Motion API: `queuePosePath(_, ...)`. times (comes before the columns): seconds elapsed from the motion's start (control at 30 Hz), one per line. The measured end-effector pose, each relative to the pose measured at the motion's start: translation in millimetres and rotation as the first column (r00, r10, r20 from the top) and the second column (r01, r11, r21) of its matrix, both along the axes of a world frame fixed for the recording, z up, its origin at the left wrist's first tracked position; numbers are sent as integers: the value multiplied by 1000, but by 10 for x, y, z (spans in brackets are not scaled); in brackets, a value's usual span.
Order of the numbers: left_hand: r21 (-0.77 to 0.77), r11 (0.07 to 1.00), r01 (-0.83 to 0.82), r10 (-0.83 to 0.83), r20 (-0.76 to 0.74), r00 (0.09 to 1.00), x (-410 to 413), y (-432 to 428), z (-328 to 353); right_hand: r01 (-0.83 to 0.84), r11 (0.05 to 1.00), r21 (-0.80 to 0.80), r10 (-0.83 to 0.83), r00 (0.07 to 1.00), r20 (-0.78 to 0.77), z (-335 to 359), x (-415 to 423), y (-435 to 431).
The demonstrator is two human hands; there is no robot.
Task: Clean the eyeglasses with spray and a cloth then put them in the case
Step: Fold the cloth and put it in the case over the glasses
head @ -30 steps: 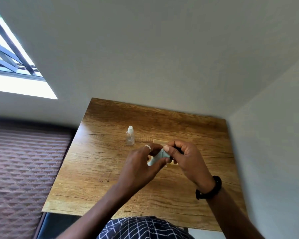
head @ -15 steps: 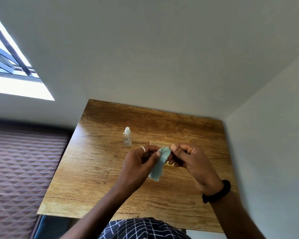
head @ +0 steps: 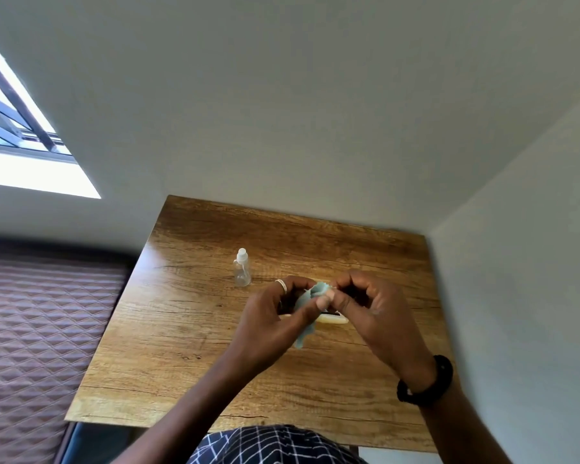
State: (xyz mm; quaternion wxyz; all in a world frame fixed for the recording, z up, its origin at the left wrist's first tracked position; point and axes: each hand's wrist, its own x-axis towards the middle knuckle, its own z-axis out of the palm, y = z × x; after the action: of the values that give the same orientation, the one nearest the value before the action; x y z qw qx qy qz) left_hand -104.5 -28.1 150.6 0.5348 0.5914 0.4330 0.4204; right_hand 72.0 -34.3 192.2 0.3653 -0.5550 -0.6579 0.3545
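Observation:
Over the middle of the wooden table (head: 181, 329), my left hand (head: 272, 326) pinches a light blue cloth (head: 306, 301) between thumb and fingers, and the cloth's tail hangs down below the thumb. My right hand (head: 377, 313) meets it fingertip to fingertip and is closed around the dark eyeglasses (head: 354, 293). Only slivers of the frame show between the fingers. A beige case (head: 334, 319) lies on the table under both hands and is mostly hidden. A small clear spray bottle (head: 242, 269) with a white cap stands upright to the left, apart from my hands.
The table's far and right edges meet white walls in a corner. A quilted brown surface (head: 41, 329) lies left of the table, below a barred window (head: 10, 128). A black band sits on my right wrist (head: 426, 383).
The cloth was bunched, then hung loose half a second ago. Now my left hand gathers its top against the eyeglasses. My hands stay close together, and the view has shifted slightly.

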Motion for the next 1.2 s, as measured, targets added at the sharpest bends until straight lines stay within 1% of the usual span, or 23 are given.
queuePosePath(0.07, 145, 989, -16, 31, -98, 995, 3, 11, 21, -39, 990, 133, 19, 988, 153, 98, 34, -28)
queuePosePath(0.1, 222, 975, -16, 50, -148, 988, 1, 22, 29, -61, 982, 181, 23, 979, 205, 147, 58, -41)
queuePosePath(0.17, 370, 929, -2, 101, -249, 963, -1, 39, 52, -99, 971, 219, 41, 967, 252, 238, 112, -67)
queuePosePath(0.23, 472, 882, 11, 152, -306, 940, 5, 45, 55, -111, 966, 232, 45, 961, 273, 296, 160, -97)
queuePosePath(0.3, 517, 856, 14, 181, -325, 928, 13, 47, 30, -110, 966, 234, 43, 960, 275, 320, 191, -116)
queuePosePath(0.4, 509, 860, 24, 178, -346, 921, 29, 23, -12, -81, 975, 207, 25, 965, 259, 316, 199, -148)
queuePosePath(0.47, 473, 880, 35, 139, -327, 935, 38, -10, -14, -25, 989, 145, 2, 988, 156, 289, 198, -162)
queuePosePath(0.53, 455, 889, 59, 86, -292, 953, 45, -45, -15, 15, 999, 45, -14, 999, -31, 261, 197, -162)
queuePosePath(0.57, 456, 887, 72, 68, -284, 956, 43, -58, -13, 25, 1000, -11, -26, 991, -132, 253, 202, -155)
queuePosePath(0.67, 470, 877, 105, 35, -279, 960, 13, -71, -7, 27, 977, -212, -114, 905, -410, 233, 261, -138)
queuePosePath(0.73, 489, 865, 117, 36, -293, 956, -16, -67, -6, 18, 957, -290, -168, 849, -501, 241, 291, -138)
queuePosePath(0.83, 523, 843, 122, 67, -328, 942, -58, -65, -10, 45, 944, -326, -230, 797, -558, 274, 310, -140)
queuePosePath(0.93, 522, 849, 87, 103, -324, 941, -107, -82, -12, 59, 940, -337, -251, 788, -561, 324, 332, -138)
queuePosePath(1.07, 508, 860, 51, 109, -280, 954, -124, -100, -7, 77, 926, -369, -286, 780, -556, 378, 338, -134)
queuePosePath(1.13, 442, 897, 7, 96, -212, 973, -109, -100, -11, 95, 913, -396, -324, 758, -565, 388, 324, -132)
queuePosePath(1.17, 376, 927, -20, 84, -157, 984, -98, -101, -4, 100, 905, -414, -345, 741, -576, 395, 316, -131)
queuePosePath(1.2, 278, 960, -38, 64, -85, 994, -80, -109, 26, 101, 897, -431, -365, 720, -591, 401, 310, -131)
